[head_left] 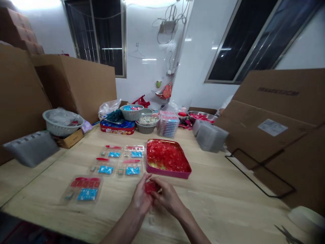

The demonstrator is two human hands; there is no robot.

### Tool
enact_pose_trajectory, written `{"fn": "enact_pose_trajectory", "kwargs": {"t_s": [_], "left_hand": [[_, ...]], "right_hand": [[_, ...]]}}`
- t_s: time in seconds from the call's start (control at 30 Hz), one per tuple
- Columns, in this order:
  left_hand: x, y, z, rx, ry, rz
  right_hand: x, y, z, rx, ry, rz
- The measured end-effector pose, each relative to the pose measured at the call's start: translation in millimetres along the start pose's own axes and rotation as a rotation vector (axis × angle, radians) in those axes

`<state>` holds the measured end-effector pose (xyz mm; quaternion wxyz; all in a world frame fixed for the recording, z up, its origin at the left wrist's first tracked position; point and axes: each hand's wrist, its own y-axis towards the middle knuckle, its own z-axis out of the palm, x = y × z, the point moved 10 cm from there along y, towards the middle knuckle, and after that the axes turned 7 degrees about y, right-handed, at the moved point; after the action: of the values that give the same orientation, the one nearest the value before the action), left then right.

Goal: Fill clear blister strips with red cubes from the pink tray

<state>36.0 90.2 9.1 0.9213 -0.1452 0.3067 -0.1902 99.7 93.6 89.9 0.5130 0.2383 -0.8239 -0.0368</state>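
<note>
The left hand (140,197) and right hand (168,198) meet above the near part of the wooden table (218,206), fingers curled, tips pinching a small red piece (151,187) from both sides; this close, steady grip suits fine work. A pink tray (172,175) of red pieces (166,156) lies just beyond, with blister cards (86,193) to the left.

Left hand (140,196), right hand (167,198) — close together, fingers curled.
</note>
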Motion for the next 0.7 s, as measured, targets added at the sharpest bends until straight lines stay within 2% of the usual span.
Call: {"fn": "enact_pose_trajectory", "kwargs": {"t_s": [0.1,0.2,0.27,0.37,0.47,0.6,0.7], "left_hand": [[12.3,-0.8,-9.9,-0.054,0.042,-0.070],[19.3,-10.1,-20.2,-0.054,0.111,-0.099],[14.8,-18.5,-24.3,-0.049,0.173,-0.055],[1.1,-29.4,-23.2,-0.019,0.342,0.046],[-5.4,-34.4,-19.6,0.034,0.441,0.071],[-1.9,-34.2,-17.9,0.110,0.411,0.023],[2.3,-33.5,-18.7,0.130,0.394,-0.003]], "right_hand": [[-9.6,-20.3,6.2,-0.047,0.283,0.102],[-35.5,-34.2,11.0,-0.146,0.640,0.258],[-51.9,-41.8,19.4,-0.191,0.852,0.368],[-65.8,-51.0,31.5,-0.250,1.050,0.513],[-64.0,-53.9,38.9,-0.273,1.183,0.579],[-53.8,-52.0,47.9,-0.234,1.343,0.602],[-50.3,-51.4,51.6,-0.202,1.373,0.599]]}}
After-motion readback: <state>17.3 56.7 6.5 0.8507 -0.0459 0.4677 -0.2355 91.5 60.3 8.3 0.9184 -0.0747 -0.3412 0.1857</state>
